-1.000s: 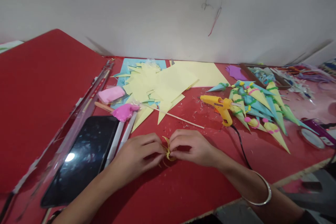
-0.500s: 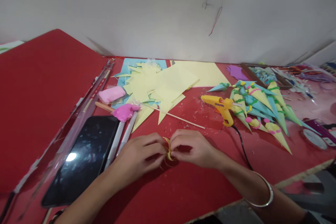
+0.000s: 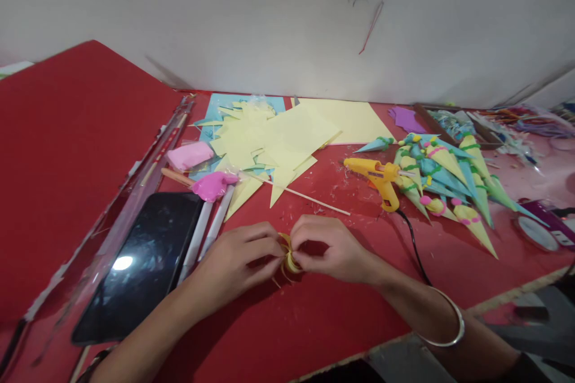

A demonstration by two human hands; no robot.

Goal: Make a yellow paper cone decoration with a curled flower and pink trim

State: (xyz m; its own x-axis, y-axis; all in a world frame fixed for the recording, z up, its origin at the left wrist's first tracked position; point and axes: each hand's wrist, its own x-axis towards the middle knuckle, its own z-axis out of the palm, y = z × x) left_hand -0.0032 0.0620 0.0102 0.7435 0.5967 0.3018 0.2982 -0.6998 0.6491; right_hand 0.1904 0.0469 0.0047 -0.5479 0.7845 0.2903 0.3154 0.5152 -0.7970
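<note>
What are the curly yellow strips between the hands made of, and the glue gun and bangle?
Curly yellow strips: probably paper, dull; they look thin and bend into loops.
Glue gun: likely hard plastic, smooth; its yellow body looks moulded.
Bangle: perhaps metal, polished; it gleams pale silver, but plastic is possible.

From where I stand, a pale grey wall (image 3: 251,24) rises along the far edge of the red bench (image 3: 269,335). A reddish cord (image 3: 372,27) hangs on it, right of centre. A second red surface (image 3: 81,149) occupies the left. Wall lighting: soft, uneven.
</note>
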